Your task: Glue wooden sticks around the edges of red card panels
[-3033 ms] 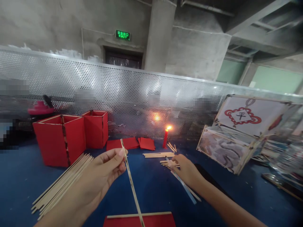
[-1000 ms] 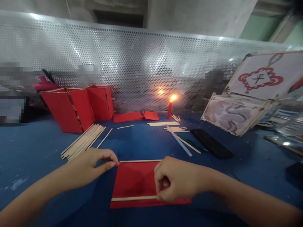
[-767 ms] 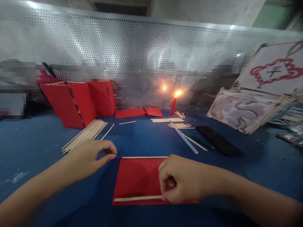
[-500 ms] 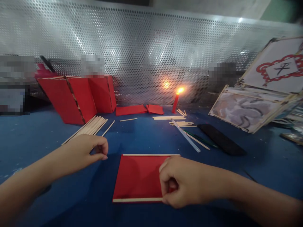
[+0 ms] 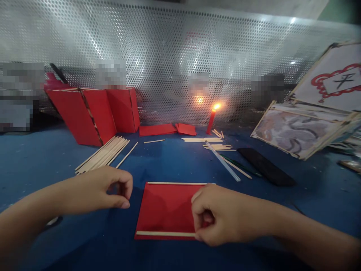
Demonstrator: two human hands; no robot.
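A rectangular red card [image 5: 169, 209] lies flat on the blue table. One thin wooden stick [image 5: 177, 183] runs along its far edge. A second wooden stick [image 5: 166, 233] lies just inside the near edge, with a narrow red strip showing below it. My right hand [image 5: 218, 216] rests over the card's right side, thumb and fingers pinched at the near stick's right end, which they hide. Left of the card, my left hand [image 5: 113, 190] hovers with curled fingers and thumb tip close together; nothing shows in them.
A lit red candle [image 5: 211, 121] stands at the back, near small sticks [image 5: 218, 147] and a clear glue stick [image 5: 224, 162]. A black case [image 5: 266, 166] lies right. Wooden sticks [image 5: 103, 154] and a folded red panel [image 5: 96, 116] are left; a painted paper lantern [image 5: 293, 130] stands right.
The near stick has shifted slightly inward from the card's near edge, with my right hand at its end. My left hand has come a little nearer and lower.
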